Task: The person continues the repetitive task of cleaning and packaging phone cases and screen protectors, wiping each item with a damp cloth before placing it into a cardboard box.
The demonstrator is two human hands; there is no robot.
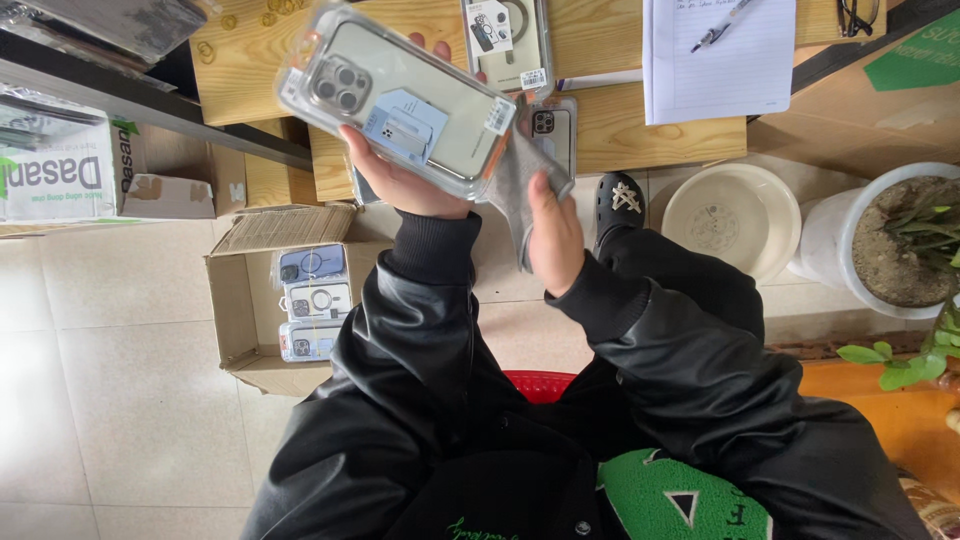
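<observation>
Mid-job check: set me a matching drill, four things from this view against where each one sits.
Things:
1. packaged phone case
2. grey cloth
3. pen
4. cardboard box

Places:
A. lying on the lined paper
B. on the tiled floor, holding more packaged cases
C. held up in the left hand
D. gripped in the right hand

Pairs: 1-C, 2-D, 3-A, 4-B

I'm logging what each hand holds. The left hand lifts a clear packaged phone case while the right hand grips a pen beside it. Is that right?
Not quite. The head view shows the right hand gripping a grey cloth, not a pen; the pen lies on the notepad. The left hand does lift the clear packaged phone case.
</observation>
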